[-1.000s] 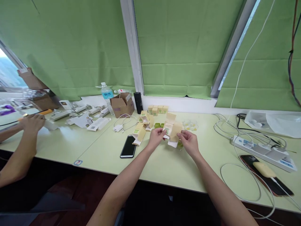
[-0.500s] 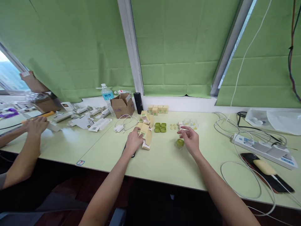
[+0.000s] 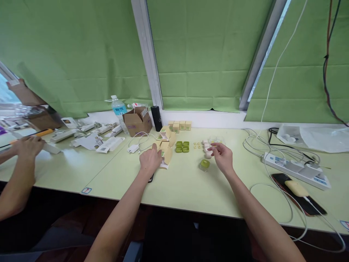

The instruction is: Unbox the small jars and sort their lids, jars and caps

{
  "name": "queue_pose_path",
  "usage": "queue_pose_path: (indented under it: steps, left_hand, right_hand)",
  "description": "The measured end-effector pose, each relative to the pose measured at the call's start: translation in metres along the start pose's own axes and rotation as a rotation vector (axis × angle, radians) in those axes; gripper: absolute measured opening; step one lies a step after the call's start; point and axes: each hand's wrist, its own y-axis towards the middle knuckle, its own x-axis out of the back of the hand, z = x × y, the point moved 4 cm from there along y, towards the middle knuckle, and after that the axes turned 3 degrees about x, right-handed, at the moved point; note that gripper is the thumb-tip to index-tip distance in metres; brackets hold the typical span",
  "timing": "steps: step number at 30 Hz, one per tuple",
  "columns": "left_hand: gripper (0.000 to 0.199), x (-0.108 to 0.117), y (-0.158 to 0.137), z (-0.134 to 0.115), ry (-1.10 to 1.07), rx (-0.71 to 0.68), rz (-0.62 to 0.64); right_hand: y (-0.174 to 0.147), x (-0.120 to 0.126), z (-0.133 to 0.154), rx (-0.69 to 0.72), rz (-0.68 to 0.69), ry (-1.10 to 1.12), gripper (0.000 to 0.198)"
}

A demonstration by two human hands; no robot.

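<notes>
My left hand (image 3: pixel 150 159) is curled against the left side of several opened cream cardboard boxes (image 3: pixel 165 151) with raised flaps. Its fingertips are mostly hidden, so what they grip does not show. To the right, my right hand (image 3: pixel 223 157) hovers over the table, thumb and fingers slightly apart, nothing visible between them. Beside its fingertips stands a row of small pale pink-white pieces (image 3: pixel 208 155). A clear small jar with a green lid (image 3: pixel 204 163) sits below and left of that hand. Between my hands lie a green four-part tray (image 3: pixel 179 149) and several tiny yellow pieces (image 3: pixel 196 145).
Closed small boxes (image 3: pixel 182 126) line the back, near a black cylinder (image 3: pixel 156 118) and a brown carton (image 3: pixel 138 123). At right are a power strip (image 3: pixel 297 169), cables and a phone (image 3: pixel 308 205). A co-worker's hands (image 3: pixel 28 145) are at far left.
The view has shifted slightly to the right. My left hand has drawn its fingers in beside the opened boxes. My right hand has shifted a little away from the green-lidded jar, uncovering more pale pieces.
</notes>
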Motion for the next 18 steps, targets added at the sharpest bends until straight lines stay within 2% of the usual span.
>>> queue_pose_path:
  steps: [2,5,9,12,15,18]
  left_hand:
    - [0.032,0.006,-0.005,-0.007,-0.029,-0.047,-0.048]
    - [0.029,0.006,-0.017,-0.032,-0.19,-0.242,-0.063]
    - [0.03,-0.014,-0.038,-0.082,-0.515,-0.551,0.118]
    - [0.049,-0.034,-0.046,-0.116,-0.635,-0.694,0.288]
    - [0.062,-0.052,-0.047,-0.139,-0.678,-0.791,0.399]
    - [0.053,-0.066,-0.044,-0.149,-0.743,-0.799,0.451]
  right_hand:
    - [0.003,0.004,-0.003,0.044,0.035,-0.089,0.023]
    - [0.0,0.006,-0.011,0.108,0.062,-0.239,0.02]
    - [-0.012,0.002,-0.014,0.255,0.162,-0.373,0.016]
    - [-0.019,-0.003,-0.008,0.394,0.299,-0.457,0.012]
    - [-0.022,-0.007,-0.007,0.441,0.404,-0.612,0.006]
    - [-0.023,-0.011,-0.009,0.424,0.451,-0.692,0.006]
